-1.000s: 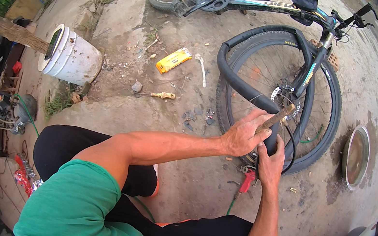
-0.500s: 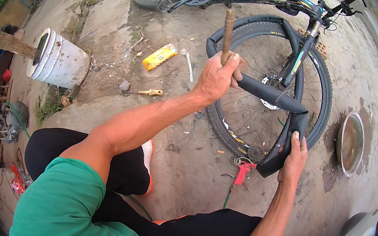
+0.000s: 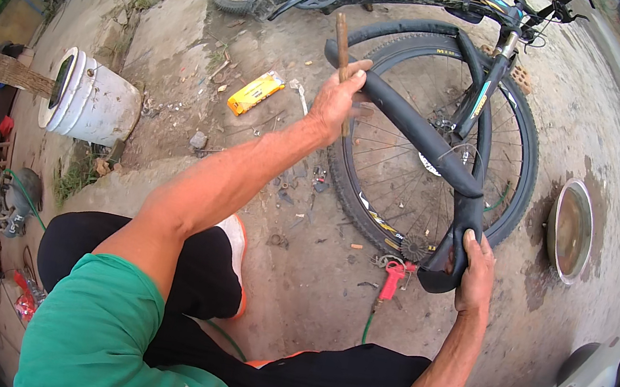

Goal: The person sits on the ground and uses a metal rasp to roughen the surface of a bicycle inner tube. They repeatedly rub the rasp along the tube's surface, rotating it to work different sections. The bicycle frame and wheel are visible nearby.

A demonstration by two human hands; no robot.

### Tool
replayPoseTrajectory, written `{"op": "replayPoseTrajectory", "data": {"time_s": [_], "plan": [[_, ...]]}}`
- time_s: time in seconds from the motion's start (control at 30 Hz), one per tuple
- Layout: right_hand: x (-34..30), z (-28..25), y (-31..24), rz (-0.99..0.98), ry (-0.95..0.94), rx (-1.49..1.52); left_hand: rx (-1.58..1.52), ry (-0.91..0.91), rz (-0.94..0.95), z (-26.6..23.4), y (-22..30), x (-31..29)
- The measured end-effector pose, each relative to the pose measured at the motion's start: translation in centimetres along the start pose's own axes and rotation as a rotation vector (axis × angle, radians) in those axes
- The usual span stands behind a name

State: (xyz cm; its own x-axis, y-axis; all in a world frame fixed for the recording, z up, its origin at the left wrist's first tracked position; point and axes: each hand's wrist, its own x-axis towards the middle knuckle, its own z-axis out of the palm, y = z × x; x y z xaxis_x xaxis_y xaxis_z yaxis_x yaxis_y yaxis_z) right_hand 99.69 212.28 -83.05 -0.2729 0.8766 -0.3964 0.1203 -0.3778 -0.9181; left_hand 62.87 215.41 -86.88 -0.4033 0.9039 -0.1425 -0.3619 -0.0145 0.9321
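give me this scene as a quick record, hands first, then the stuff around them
left hand: gripping a brown stick, next to the black tube
right hand: holding the black tube near its lower bend
tube path: between the hands, across the bicycle wheel
below wheel: red air gun
right side: round metal basin
left side: white bucket, yellow packet

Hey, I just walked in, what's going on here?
A person has a black tube in hand above a bicycle wheel. The left hand holds a brown stick upright at one stretch of the tube; the right hand grips its lower bend. A red air gun lies on the ground near the wheel, and a metal basin sits off to the right.
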Motion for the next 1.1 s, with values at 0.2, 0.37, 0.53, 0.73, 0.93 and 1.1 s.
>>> {"op": "replayPoseTrajectory", "data": {"time_s": [0.2,0.37,0.53,0.73,0.93,1.1], "plan": [[-2.6,2.4,-0.1,-0.069,-0.325,-0.398,0.402,-0.170,0.189,0.3,12.3,2.2],[-4.6,5.6,-1.7,0.001,-0.570,-0.612,0.562,-0.323,0.141,0.4,19.2,-2.1],[-5.2,5.9,-0.9,-0.049,-0.598,-0.609,0.606,-0.266,0.125,0.3,20.3,-5.4],[-4.3,3.9,1.2,0.007,-0.500,-0.251,0.580,-0.145,0.067,0.3,20.0,-5.9],[-4.8,3.5,-0.1,0.220,-0.422,-0.165,0.577,-0.131,0.043,0.9,20.0,-6.3],[-4.2,2.9,0.8,0.253,-0.447,-0.024,0.572,-0.108,0.050,0.2,19.0,-5.8]]}}
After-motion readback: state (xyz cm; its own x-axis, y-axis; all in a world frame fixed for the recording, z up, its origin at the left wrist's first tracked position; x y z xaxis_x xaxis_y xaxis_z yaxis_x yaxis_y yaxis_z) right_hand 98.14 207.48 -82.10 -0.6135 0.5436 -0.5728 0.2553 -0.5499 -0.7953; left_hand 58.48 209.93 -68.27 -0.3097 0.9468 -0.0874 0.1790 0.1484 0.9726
